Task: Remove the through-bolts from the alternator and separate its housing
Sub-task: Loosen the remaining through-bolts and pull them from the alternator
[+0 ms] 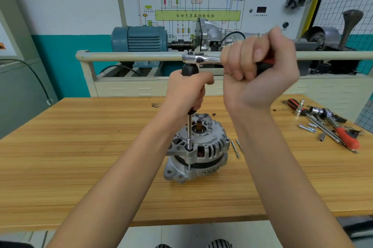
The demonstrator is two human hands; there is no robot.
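Note:
A silver alternator (210, 150) stands on the wooden table (80, 156), pulley side down. A long socket driver (189, 128) stands upright with its socket on a through-bolt at the housing's front left ear. My left hand (186, 92) grips the driver's black handle. A chrome ratchet (201, 59) sits on top of that handle, and my right hand (260, 70) grips its red-and-black handle, palm toward me. Two removed through-bolts (236, 147) lie on the table just right of the alternator.
Loose tools lie at the table's right: a red-handled ratchet (347, 136), extension bars, sockets (316, 110) and a screwdriver (294, 103). Behind the table stands a training rig with a blue motor (139, 38), a rail (131, 56) and a wiring board.

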